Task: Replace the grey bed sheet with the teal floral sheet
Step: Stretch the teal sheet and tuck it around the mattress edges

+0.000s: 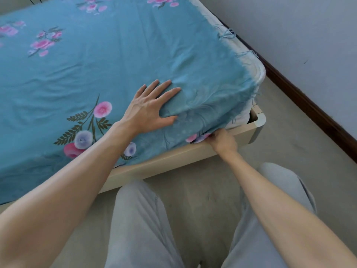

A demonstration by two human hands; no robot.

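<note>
Two legs: grey trousers (139, 225) fill the near bottom of the view, over a pale grey floor (286, 147).
Right hand: the right hand (222, 141) sits at the near edge of the bed, right of centre, its fingers curled and pinching the hanging hem of the sheet just above the frame rail; the fingertips themselves are hidden by cloth.
Left hand: the left hand (148, 105) lies flat on top of the mattress near the near-right corner, fingers straight and spread, thumb hooked over the top edge onto the near side, pressing the cloth down.
Teal floral sheet: the teal floral sheet (96, 60) covers the mattress top from the near edge to the far edge of view, with pink and lilac flower prints; it drapes over the near side and wraps the near-right corner, wrinkled around the left hand.
Sheet edge: frayed teal threads run along the right side.
Mattress: a white mattress (258, 70) shows as a bare strip along the right edge and at the corner, not covered by the sheet.
Bed frame: the beige bed frame (173, 161) holds the mattress inside it; a dark gap shows at the right corner.
Wall: a pale wall (309, 26) with dark skirting (309, 105) stands far right.
</note>
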